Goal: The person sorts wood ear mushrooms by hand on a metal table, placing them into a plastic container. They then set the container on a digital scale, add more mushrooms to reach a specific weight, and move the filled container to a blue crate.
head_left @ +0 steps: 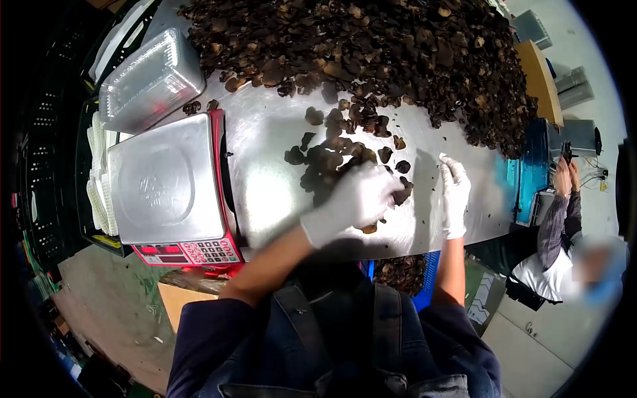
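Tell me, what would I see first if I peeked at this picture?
First, the huge heap of dark, crinkly, mushroom-like pieces along the far side of the shiny table. Next, the red scale with its steel pan, on the left. In the middle are two white gloves: the left hand lies on a small pile of those pieces, and the right hand stands just beside it.

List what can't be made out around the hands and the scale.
1. Left hand: head view, motion blur; whether it grips the dark dried pieces under it cannot be told.
2. Scale readout: head view, digits too small.
3. Big pile: head view, cut off by the top edge.
4. Blue crate: head view, mostly hidden behind the table edge.
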A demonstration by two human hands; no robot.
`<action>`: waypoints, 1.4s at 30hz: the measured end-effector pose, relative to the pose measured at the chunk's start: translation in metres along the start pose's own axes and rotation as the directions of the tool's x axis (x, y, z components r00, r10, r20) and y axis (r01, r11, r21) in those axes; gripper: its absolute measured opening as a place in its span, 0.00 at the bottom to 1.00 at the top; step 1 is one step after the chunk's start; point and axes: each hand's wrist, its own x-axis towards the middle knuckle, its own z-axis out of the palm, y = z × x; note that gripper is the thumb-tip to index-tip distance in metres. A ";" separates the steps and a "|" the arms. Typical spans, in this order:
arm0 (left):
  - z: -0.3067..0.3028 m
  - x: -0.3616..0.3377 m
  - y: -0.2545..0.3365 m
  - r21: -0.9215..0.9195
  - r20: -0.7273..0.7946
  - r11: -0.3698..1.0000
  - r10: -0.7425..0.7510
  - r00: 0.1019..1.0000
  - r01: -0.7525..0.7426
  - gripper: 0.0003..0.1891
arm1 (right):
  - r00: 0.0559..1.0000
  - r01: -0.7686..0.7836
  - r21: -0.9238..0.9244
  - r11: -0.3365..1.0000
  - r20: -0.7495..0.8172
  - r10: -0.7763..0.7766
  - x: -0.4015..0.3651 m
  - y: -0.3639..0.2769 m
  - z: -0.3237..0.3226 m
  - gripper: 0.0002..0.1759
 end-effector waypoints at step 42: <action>-0.011 0.051 -0.069 0.253 -0.318 0.950 -0.099 0.943 0.185 0.05 | 0.989 0.085 -0.018 0.996 0.119 -0.082 0.030 -0.015 0.021 0.12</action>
